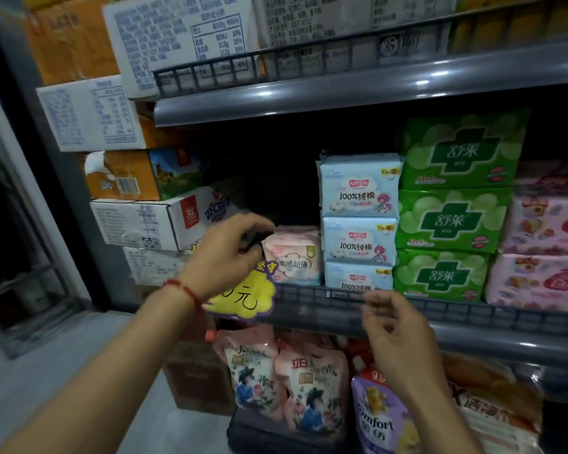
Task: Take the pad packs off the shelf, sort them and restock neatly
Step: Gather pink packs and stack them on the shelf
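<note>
Pink pad pack (292,253) at the shelf's (391,309) left end, my left hand (225,253) right beside it.

Soft, light, slick film, I'd judge, so I'd take it by the short sides. Left grip curled; what it holds I cannot tell. Right hand (395,326) loose, released, at the rail. Blue packs (358,221) and green packs (453,211) stacked alongside; cartons (151,221) left.

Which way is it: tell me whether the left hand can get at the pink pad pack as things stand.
Probably yes. The left hand hovers right beside the pink pad pack, with dark open shelf space above it. The yellow price tag hangs lower and blocks little.
</note>
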`<action>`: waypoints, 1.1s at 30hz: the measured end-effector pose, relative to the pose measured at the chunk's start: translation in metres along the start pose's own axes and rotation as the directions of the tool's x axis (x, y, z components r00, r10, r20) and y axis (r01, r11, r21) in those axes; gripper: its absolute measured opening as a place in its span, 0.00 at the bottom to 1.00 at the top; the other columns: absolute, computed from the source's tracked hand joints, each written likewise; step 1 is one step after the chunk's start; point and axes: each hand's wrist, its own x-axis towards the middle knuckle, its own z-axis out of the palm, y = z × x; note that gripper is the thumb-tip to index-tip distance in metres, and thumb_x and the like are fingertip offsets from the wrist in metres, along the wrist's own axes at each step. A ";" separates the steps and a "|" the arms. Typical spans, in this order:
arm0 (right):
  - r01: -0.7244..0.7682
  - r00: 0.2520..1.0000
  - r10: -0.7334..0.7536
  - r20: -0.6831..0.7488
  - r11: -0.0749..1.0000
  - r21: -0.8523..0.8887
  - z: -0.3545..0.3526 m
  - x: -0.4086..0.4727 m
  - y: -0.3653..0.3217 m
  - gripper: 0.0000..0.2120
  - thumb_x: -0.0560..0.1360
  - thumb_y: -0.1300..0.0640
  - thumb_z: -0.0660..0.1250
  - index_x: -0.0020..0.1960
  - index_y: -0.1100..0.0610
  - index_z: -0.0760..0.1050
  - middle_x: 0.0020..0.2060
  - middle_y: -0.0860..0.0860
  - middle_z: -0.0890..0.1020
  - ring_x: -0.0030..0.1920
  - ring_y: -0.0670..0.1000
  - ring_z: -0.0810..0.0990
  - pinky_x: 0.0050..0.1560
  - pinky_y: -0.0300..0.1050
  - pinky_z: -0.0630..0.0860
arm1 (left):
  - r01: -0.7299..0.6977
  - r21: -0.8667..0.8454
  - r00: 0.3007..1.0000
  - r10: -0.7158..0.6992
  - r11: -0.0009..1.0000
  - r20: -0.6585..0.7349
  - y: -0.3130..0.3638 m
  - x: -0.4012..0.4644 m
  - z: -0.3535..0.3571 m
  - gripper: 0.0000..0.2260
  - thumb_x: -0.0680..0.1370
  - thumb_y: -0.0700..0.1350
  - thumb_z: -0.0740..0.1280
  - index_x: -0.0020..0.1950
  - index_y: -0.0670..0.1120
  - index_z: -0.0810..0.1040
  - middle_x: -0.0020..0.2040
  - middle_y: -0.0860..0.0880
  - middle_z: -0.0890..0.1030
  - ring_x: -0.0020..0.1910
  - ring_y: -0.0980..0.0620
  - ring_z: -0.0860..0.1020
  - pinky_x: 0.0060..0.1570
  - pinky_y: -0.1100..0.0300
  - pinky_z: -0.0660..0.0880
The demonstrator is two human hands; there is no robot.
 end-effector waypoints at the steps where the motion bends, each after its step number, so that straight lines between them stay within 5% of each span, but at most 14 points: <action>1: -0.014 1.000 0.015 0.003 1.000 -0.022 -0.005 -0.005 0.005 0.07 0.79 0.59 0.69 0.52 0.47 0.78 0.45 0.43 0.83 0.42 0.40 0.81 0.43 0.41 0.77 | 0.022 -0.066 0.999 -0.023 0.998 -0.022 0.009 -0.027 0.006 0.16 0.73 0.42 0.66 0.59 0.52 0.82 0.56 0.52 0.82 0.56 0.52 0.79 0.56 0.55 0.77; 5: -0.170 0.967 0.199 0.158 0.969 -0.178 -0.039 -0.026 0.044 0.06 0.77 0.61 0.69 0.50 0.51 0.80 0.41 0.49 0.84 0.40 0.51 0.82 0.40 0.44 0.76 | 0.302 -0.430 0.953 -0.281 0.851 0.114 0.054 -0.116 0.061 0.12 0.73 0.33 0.68 0.46 0.49 0.83 0.41 0.59 0.83 0.38 0.65 0.79 0.41 0.67 0.75; 7: -0.303 0.906 0.343 0.247 0.935 -0.184 -0.070 -0.047 0.072 0.04 0.78 0.63 0.69 0.49 0.55 0.81 0.41 0.54 0.84 0.38 0.51 0.81 0.35 0.43 0.75 | 0.458 -0.501 0.888 -0.358 0.734 0.287 0.074 -0.146 0.098 0.13 0.74 0.28 0.67 0.42 0.47 0.82 0.40 0.54 0.83 0.35 0.63 0.78 0.38 0.67 0.75; 11: -0.520 0.776 0.603 0.185 0.778 -0.353 -0.143 -0.121 0.149 0.08 0.77 0.64 0.66 0.40 0.57 0.76 0.34 0.55 0.78 0.34 0.53 0.75 0.33 0.42 0.69 | 0.732 -0.436 0.662 -0.392 0.524 0.639 0.113 -0.177 0.161 0.09 0.78 0.33 0.68 0.46 0.47 0.83 0.41 0.47 0.82 0.40 0.51 0.79 0.36 0.59 0.78; 14: -0.690 0.649 0.759 0.054 0.617 -0.379 -0.180 -0.178 0.215 0.06 0.77 0.61 0.67 0.41 0.57 0.77 0.39 0.57 0.80 0.37 0.55 0.77 0.36 0.45 0.73 | 0.769 -0.324 0.543 -0.296 0.552 0.785 0.143 -0.176 0.199 0.06 0.79 0.38 0.69 0.49 0.48 0.82 0.42 0.48 0.81 0.38 0.53 0.79 0.42 0.57 0.77; 17: -0.759 0.577 0.814 -0.067 0.504 -0.412 -0.194 -0.220 0.276 0.03 0.76 0.55 0.72 0.49 0.53 0.80 0.52 0.56 0.84 0.51 0.56 0.82 0.51 0.47 0.78 | 0.784 -0.203 0.402 -0.231 0.587 0.886 0.161 -0.176 0.239 0.04 0.79 0.42 0.68 0.51 0.49 0.82 0.46 0.46 0.81 0.45 0.49 0.78 0.47 0.53 0.79; 22: -0.768 0.534 0.844 -0.058 0.455 -0.451 -0.165 -0.240 0.334 0.26 0.76 0.52 0.74 0.70 0.59 0.72 0.65 0.58 0.80 0.65 0.57 0.79 0.58 0.42 0.73 | 0.735 0.014 0.166 -0.199 0.678 0.966 0.154 -0.202 0.288 0.08 0.81 0.48 0.69 0.59 0.51 0.81 0.55 0.49 0.80 0.53 0.50 0.78 0.51 0.52 0.80; 28: -0.781 0.571 0.816 -0.097 0.503 -0.370 -0.108 -0.208 0.393 0.50 0.65 0.39 0.79 0.79 0.52 0.59 0.75 0.57 0.68 0.73 0.61 0.69 0.71 0.55 0.70 | 0.857 0.057 0.168 -0.380 0.513 0.910 0.112 -0.236 0.328 0.08 0.81 0.43 0.68 0.58 0.47 0.82 0.57 0.45 0.80 0.52 0.48 0.77 0.46 0.55 0.79; 30: -0.798 0.554 0.825 -0.113 0.487 -0.354 -0.100 -0.204 0.405 0.51 0.68 0.45 0.81 0.80 0.53 0.56 0.76 0.58 0.65 0.74 0.61 0.67 0.72 0.56 0.69 | 0.905 0.045 0.144 -0.404 0.423 0.903 0.107 -0.252 0.343 0.07 0.80 0.41 0.68 0.57 0.46 0.82 0.56 0.43 0.81 0.50 0.47 0.77 0.47 0.55 0.80; 33: -0.782 0.574 0.813 -0.098 0.510 -0.358 -0.102 -0.208 0.421 0.44 0.68 0.52 0.83 0.76 0.55 0.63 0.69 0.57 0.73 0.67 0.59 0.74 0.67 0.49 0.73 | 0.916 0.069 0.104 -0.401 0.394 0.910 0.108 -0.275 0.364 0.08 0.80 0.39 0.68 0.58 0.44 0.81 0.51 0.45 0.80 0.48 0.49 0.76 0.52 0.52 0.79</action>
